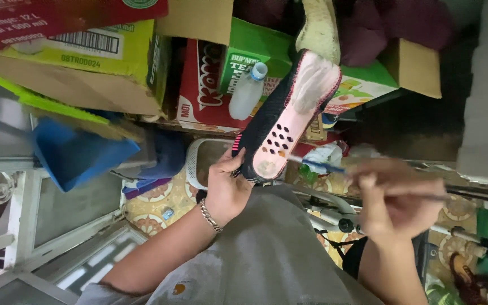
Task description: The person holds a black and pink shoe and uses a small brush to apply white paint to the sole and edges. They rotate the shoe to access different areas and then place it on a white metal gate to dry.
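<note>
My left hand (225, 185) grips the heel end of a black knit shoe (266, 116) with pink trim, sole side up. The shoe's pink sole (289, 118) has several dark holes and a whitish smear at its far end. My right hand (393, 197), blurred, holds a thin brush (323, 165) with a blue ferrule; the brush tip sits close to the heel of the sole. A chain bracelet (210, 216) is on my left wrist. A grey cloth (266, 248) lies over my lap below both hands.
Cardboard cartons (108, 56) in green, red and yellow are stacked ahead, with a small plastic bottle (248, 90) by them. A blue plastic bin (74, 152) stands at left, a white metal frame (12, 226) lower left, patterned floor tiles below, another shoe (465, 277) lower right.
</note>
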